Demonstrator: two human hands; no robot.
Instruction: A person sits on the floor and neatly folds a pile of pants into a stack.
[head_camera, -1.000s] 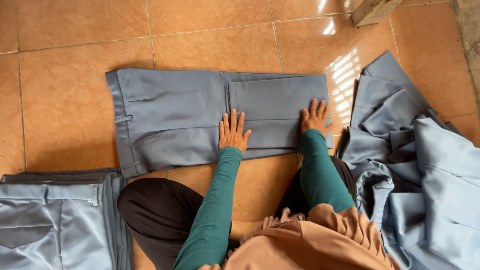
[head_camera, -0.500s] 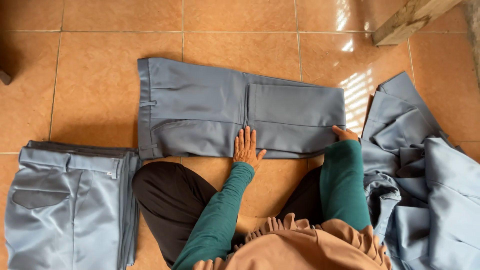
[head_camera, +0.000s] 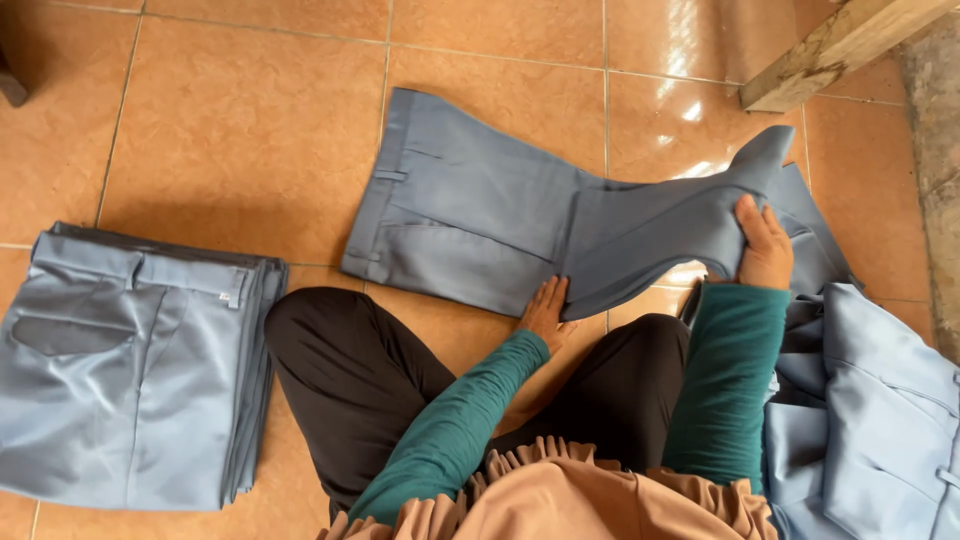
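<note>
Trousers (head_camera: 470, 225) lie on the tiled floor (head_camera: 230, 130); right hand (head_camera: 765, 245), grip clamped, lifts their leg end; left hand (head_camera: 545, 312) presses flat, fingers apart.

Head camera looks steeply down, close, at the tiled floor (head_camera: 240, 150).

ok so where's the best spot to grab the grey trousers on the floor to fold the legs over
Probably the hem end of the grey trousers, from the person's right. The legs taper to a free, loose end there, already lifted off the tiled floor in the right hand. The left hand lies flat near the middle, a likely pivot, while the waistband end lies flat on the tiles.
</note>
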